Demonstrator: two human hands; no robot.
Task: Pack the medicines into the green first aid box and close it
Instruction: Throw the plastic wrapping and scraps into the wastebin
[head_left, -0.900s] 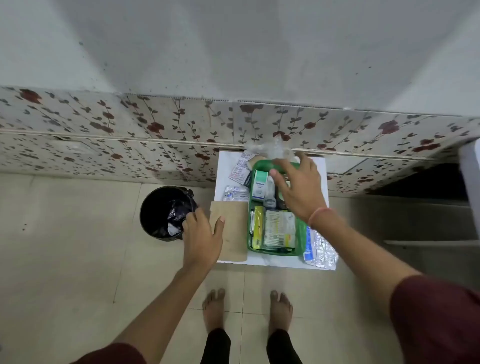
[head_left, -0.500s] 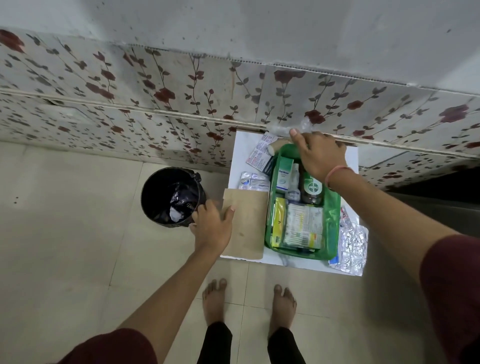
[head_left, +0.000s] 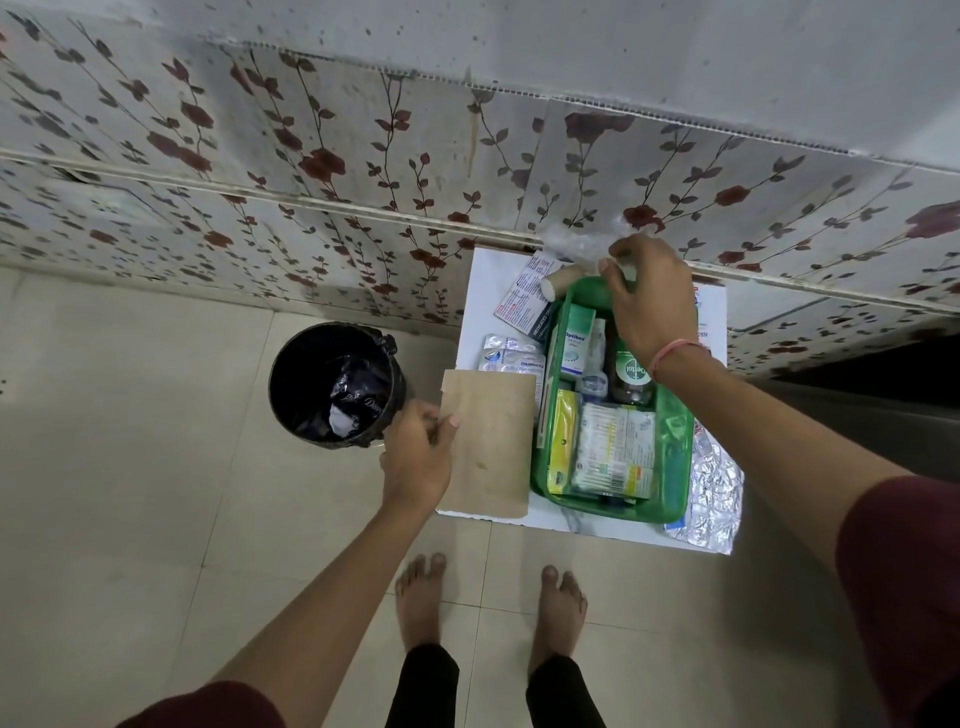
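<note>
The green first aid box (head_left: 675, 467) lies open on a small white table (head_left: 480, 291). Inside it are an Optibex carton (head_left: 574, 343), a Dettol bottle (head_left: 631, 374), a yellow box (head_left: 563, 436) and a pack of cotton buds (head_left: 613, 447). My right hand (head_left: 649, 306) is at the box's far end, fingers pinched on a clear plastic bag (head_left: 582, 241). My left hand (head_left: 415, 457) grips the left edge of a brown paper envelope (head_left: 493, 441) lying beside the box. Blister strips (head_left: 511, 358), a printed carton (head_left: 524, 301) and a bandage roll (head_left: 558, 278) lie outside the box.
A black bin (head_left: 332, 384) with a liner stands on the floor left of the table. Silver foil strips (head_left: 714, 488) hang over the table's right front corner. The flowered wall runs right behind the table. My bare feet (head_left: 421, 597) stand on the tiled floor in front.
My right hand has gone from above the middle of the box to its far end and closed on the plastic bag. My left hand stays on the envelope.
</note>
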